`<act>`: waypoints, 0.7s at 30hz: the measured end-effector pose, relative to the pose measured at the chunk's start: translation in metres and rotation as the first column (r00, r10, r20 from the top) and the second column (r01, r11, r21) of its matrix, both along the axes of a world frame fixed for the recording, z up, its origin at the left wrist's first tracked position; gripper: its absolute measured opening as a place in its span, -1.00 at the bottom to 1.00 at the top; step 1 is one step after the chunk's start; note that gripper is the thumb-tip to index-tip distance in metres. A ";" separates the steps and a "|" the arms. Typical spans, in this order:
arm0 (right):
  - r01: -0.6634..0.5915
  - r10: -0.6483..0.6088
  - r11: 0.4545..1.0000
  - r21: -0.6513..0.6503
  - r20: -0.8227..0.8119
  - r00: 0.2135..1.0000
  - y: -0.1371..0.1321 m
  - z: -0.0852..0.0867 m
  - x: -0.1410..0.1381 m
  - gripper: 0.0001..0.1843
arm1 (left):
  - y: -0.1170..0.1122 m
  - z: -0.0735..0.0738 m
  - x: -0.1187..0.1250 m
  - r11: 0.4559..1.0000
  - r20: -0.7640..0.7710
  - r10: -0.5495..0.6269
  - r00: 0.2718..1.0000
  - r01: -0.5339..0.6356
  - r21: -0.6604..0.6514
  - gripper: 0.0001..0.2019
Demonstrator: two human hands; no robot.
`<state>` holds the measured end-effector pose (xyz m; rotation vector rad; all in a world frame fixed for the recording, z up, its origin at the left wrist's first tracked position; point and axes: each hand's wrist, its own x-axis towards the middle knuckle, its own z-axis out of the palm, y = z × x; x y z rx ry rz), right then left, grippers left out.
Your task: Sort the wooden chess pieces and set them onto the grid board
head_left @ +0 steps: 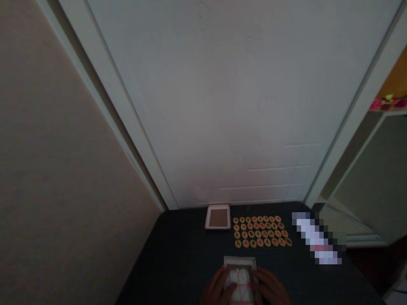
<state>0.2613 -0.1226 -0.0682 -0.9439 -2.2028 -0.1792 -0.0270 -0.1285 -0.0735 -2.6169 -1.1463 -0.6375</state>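
We grip a shallow white box (240, 264) bound with pink string (241, 286), our left hand (218, 287) and right hand (269, 287) closed on its two sides, near the front of a dark table (165, 271). At 1 o'clock lie rows of round Chinese chess pieces (260, 231); at 11 o'clock, a white-rimmed brown square tray (218, 217); at 2 o'clock, a blurred object (316, 239).

Round xiangqi pieces (260, 231) lie in rows on the dark desk (165, 262), beside a small brown-centred tray (218, 217). A pixelated object (316, 239) sits to their right, below a white door (203, 101).
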 end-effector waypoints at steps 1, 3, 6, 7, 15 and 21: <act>0.008 -0.008 1.000 0.000 0.020 1.000 -0.001 0.000 0.000 -0.74 | 0.003 0.006 -0.002 0.999 -0.008 -0.007 1.000 0.007 -0.040 -0.60; 0.023 -0.022 1.000 -0.011 0.055 0.998 -0.003 0.003 0.000 -0.74 | 0.007 0.017 -0.003 0.992 -0.018 -0.003 1.000 0.001 -0.128 -0.59; 0.028 -0.026 1.000 -0.013 0.088 0.996 -0.005 0.012 -0.001 -0.70 | 0.006 0.027 0.002 0.973 -0.018 0.009 1.000 -0.013 -0.229 -0.59; 0.029 -0.027 1.000 -0.013 0.097 0.995 -0.005 0.015 -0.001 -0.68 | 0.005 0.029 0.005 0.968 -0.020 0.012 1.000 -0.016 -0.250 -0.56; 0.029 -0.020 0.999 -0.041 0.204 0.979 -0.005 0.024 -0.002 -0.56 | 0.003 0.028 0.018 0.972 -0.083 0.025 0.996 -0.044 -0.230 -0.34; 0.064 -0.071 0.997 0.037 0.236 0.969 -0.004 0.018 -0.004 -0.55 | 0.009 0.016 0.017 0.988 -0.098 0.015 0.995 -0.030 -0.153 -0.34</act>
